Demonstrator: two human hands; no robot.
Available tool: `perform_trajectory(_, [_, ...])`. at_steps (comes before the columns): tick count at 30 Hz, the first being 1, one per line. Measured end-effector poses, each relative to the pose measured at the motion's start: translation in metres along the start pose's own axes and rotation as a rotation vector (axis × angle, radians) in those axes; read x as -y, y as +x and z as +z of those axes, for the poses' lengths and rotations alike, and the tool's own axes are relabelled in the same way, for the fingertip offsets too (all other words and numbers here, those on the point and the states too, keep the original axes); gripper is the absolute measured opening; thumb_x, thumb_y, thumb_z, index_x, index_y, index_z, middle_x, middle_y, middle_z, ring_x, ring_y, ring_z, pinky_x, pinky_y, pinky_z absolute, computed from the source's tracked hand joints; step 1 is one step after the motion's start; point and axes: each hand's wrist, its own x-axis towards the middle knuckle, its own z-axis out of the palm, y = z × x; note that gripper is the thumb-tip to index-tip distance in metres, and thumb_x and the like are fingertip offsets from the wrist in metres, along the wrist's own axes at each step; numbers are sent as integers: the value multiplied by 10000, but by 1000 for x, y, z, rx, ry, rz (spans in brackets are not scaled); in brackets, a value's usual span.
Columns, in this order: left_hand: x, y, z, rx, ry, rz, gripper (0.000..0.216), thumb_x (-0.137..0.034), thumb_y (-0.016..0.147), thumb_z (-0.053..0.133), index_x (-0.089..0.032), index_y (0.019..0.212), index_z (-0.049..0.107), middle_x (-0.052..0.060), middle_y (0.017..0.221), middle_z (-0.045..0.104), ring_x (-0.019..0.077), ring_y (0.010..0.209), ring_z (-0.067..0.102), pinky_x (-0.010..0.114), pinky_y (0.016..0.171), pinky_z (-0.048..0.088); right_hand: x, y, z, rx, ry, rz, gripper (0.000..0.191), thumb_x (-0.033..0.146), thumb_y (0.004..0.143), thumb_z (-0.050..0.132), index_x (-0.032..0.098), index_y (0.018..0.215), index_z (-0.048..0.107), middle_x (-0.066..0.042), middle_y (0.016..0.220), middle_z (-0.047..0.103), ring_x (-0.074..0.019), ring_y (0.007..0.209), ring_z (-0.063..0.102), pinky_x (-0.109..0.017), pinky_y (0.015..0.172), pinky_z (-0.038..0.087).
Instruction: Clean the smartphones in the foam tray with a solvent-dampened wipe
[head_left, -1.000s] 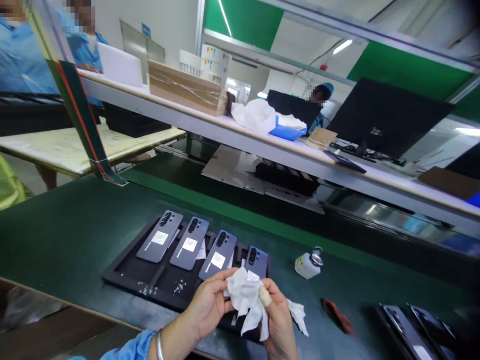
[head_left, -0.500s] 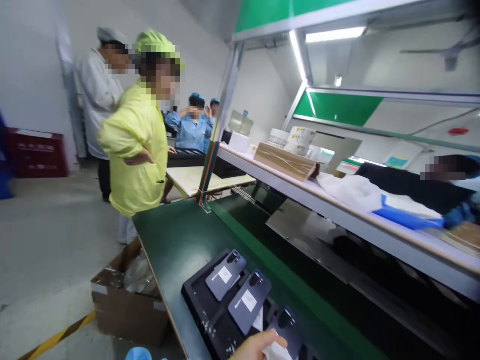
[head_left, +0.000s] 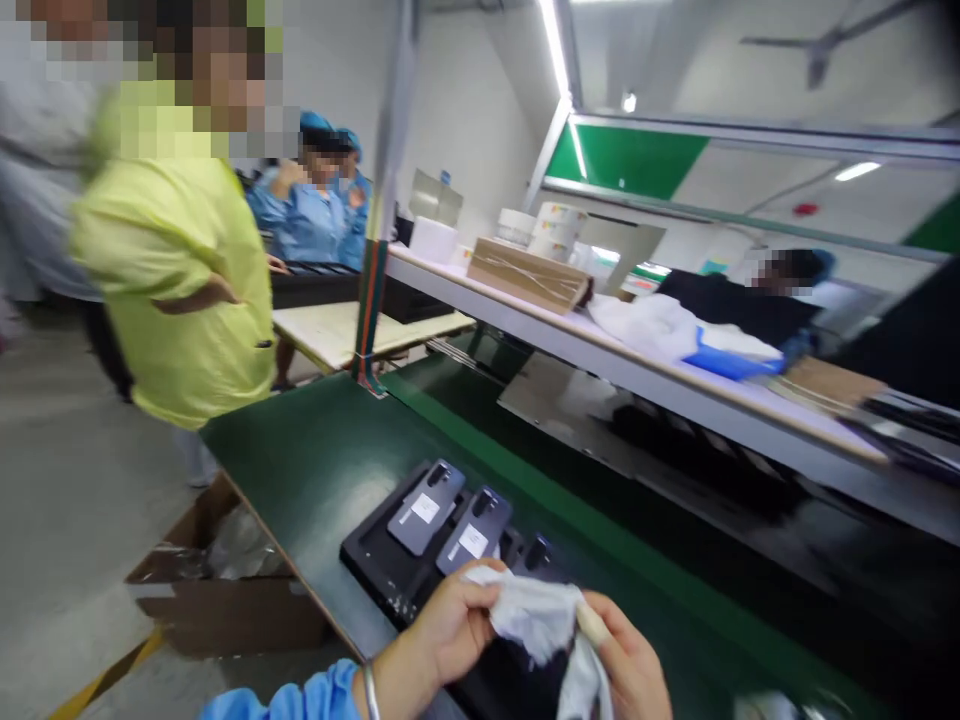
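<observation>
A thin white cloth [head_left: 536,612] is stretched between my two hands, above the near part of a black tray [head_left: 375,565]. My left hand [head_left: 454,625] pinches its left end. My right hand [head_left: 630,655] is closed on the other end, and part of the cloth hangs below it. A pale cover shows on one right fingertip. Beyond the hands, two dark phones [head_left: 426,508] [head_left: 475,530] lie back up in the tray, each with a white label. A third phone [head_left: 538,552] is partly hidden by the cloth.
The tray rests on a green bench [head_left: 300,440] beside a dark belt [head_left: 600,520]. Above runs a shelf [head_left: 540,320] with white rolls [head_left: 559,232] and a cardboard piece [head_left: 529,275]. A carton [head_left: 225,610] stands on the floor at left. A person in yellow [head_left: 187,270] stands beyond it.
My left hand has come into view, and both hands now hold the cloth spread between them. Before, one hand with white material showed over the tray. The view has shifted right.
</observation>
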Motion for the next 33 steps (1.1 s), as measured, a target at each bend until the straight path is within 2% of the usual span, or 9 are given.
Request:
perform_trajectory(6, [-6,-2,-2,-69,20,-67,253,0,753,665,-119,970,615,96,877,684,164,720,668,226,635,533,-9,7,3,-153,401,19,393,323,501,906,150,758,664,2,678,613,-81,577,556,-150,556,470])
perform_trajectory(12, [-2,1,3,-99,32,-93,201,18,812,601,-81,986,616,124,883,688,151,716,673,230,677,557,-1,7,-13,-303,513,-37,436,336,460,895,170,780,651,21,680,597,-104,588,565,-188,552,478])
perform_trajectory(16, [0,0,8,-70,34,-164,255,-24,845,577,-21,1098,607,193,982,683,213,813,689,312,777,563,12,0,-18,-243,219,-202,349,411,669,805,163,827,617,24,615,546,-69,498,468,-161,465,366])
perform_trajectory(21, [8,-4,11,-9,-10,-260,257,-202,947,507,-19,1078,633,174,963,688,233,847,685,339,794,551,7,-11,12,216,-487,-341,224,376,864,628,166,939,650,-2,704,563,-94,618,487,-203,598,388])
perform_trajectory(23, [8,-6,12,5,-29,-257,310,-276,972,482,-27,1058,646,163,971,691,224,855,681,320,784,547,-1,-13,20,318,-673,-391,214,348,888,592,179,999,662,14,645,524,-93,599,466,-207,605,367])
perform_trajectory(25, [6,-8,13,15,-41,-251,376,-335,982,466,-19,1086,641,173,1012,689,240,914,675,324,808,542,-9,-13,16,277,-655,-431,227,361,895,577,174,986,667,6,649,547,-94,588,475,-206,592,365])
perform_trajectory(27, [3,-10,13,21,-51,-247,409,-356,977,472,-6,1118,630,189,1045,683,266,982,662,352,865,529,-15,-10,4,131,-494,-401,261,402,886,591,159,955,659,-31,745,616,-112,650,537,-203,610,402])
perform_trajectory(30, [-1,-12,12,31,-58,-234,335,-240,934,540,3,1150,619,196,1077,678,281,1040,647,376,946,494,-23,-5,-19,-114,-237,-204,395,495,804,679,142,973,630,-48,732,631,-115,605,548,-188,545,409])
perform_trajectory(33, [-1,-13,12,49,-49,-222,338,-56,835,585,11,1165,612,200,1098,673,288,1061,641,381,991,464,-33,-4,-32,-155,-126,44,604,569,675,765,116,1042,609,-11,556,560,-87,431,451,-165,419,321])
